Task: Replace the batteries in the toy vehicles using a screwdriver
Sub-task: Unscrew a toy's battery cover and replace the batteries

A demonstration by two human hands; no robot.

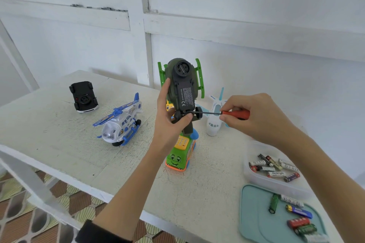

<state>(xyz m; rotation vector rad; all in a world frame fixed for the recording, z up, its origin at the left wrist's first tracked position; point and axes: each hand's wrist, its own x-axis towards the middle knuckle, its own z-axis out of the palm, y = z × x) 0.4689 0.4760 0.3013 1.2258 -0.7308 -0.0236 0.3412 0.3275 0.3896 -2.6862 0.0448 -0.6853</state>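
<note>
My left hand (169,113) grips a dark green toy helicopter (182,85), held up above the table with its black underside facing me. My right hand (254,115) pinches a red-handled screwdriver (235,114) whose thin black shaft points left, with the tip at the lower end of the black battery cover, near the wheels. A clear tub (256,178) at the right holds several loose batteries (275,166). More batteries (299,211) lie on a teal tray (254,217) at the front right.
On the white table (59,140) stand a blue and white toy helicopter (120,121), an upturned black toy car (84,96), a green toy bus (180,155) under my left hand and a white toy plane (215,116). A white wall stands close behind.
</note>
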